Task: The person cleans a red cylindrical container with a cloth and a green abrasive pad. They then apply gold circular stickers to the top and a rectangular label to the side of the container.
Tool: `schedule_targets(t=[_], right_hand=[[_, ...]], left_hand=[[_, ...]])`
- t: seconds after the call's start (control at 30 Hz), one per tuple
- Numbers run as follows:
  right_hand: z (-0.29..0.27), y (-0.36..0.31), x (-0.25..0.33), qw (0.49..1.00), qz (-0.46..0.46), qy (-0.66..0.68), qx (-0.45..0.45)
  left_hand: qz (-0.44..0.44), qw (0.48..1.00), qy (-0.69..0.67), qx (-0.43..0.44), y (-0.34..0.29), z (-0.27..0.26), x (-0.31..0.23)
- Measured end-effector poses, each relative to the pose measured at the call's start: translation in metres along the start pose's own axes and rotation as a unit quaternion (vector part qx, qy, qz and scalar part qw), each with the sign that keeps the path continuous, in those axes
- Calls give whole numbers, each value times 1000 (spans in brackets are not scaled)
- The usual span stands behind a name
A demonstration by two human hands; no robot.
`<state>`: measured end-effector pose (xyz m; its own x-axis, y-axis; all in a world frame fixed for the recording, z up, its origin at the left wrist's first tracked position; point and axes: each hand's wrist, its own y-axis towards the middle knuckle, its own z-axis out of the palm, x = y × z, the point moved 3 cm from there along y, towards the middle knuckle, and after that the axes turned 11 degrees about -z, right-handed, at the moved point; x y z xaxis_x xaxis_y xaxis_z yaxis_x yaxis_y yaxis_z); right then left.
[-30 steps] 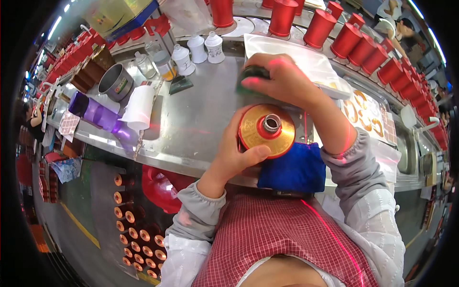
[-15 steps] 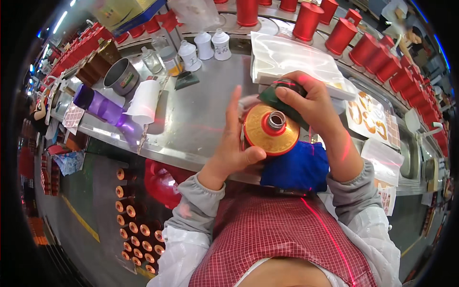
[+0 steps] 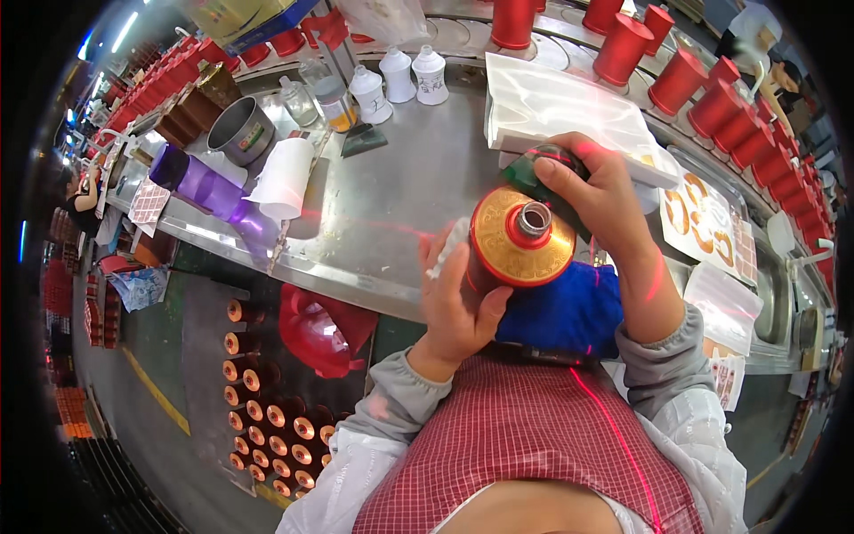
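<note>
A red bottle with a gold shoulder and an open metal neck stands in front of me, tilted slightly toward me. My right hand grips a dark green flat piece by the bottle's far right side. To the left of the bottle is my left hand, its thumb close to the bottle's lower edge. A white crumpled wad, perhaps tissue, is between its fingers. Beneath the bottle's near right side lies a blue cloth.
A stack of clear-wrapped white sheets lies beyond my right hand. At left are a purple bottle, a paper roll, a metal pot and white bottles. Red canisters line the back. Several copper-topped bottles stand below.
My left hand's outstretched fingers have bent and now hold the white wad beside the bottle. My right hand stays on the green piece. The view has shifted slightly.
</note>
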<state>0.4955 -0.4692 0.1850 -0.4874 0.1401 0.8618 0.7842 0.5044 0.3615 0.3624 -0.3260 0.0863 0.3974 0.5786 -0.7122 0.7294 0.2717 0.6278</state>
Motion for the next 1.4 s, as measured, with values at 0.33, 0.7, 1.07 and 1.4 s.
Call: schedule_targets(t=[0.33,0.7,1.07,1.4], right_hand=[[3,-1,-4,1000,-8,3,2],[6,0,-12,996,17,85,1],[-1,44,10,988,-103,-4,118],[6,54,7,941,-147,-284,110]], left_hand=[[46,998,23,-27,6,-6,-11],[-148,946,-253,138,44,2,-18],[-232,868,-375,229,52,5,-6],[-203,868,-388,233,53,7,-2]])
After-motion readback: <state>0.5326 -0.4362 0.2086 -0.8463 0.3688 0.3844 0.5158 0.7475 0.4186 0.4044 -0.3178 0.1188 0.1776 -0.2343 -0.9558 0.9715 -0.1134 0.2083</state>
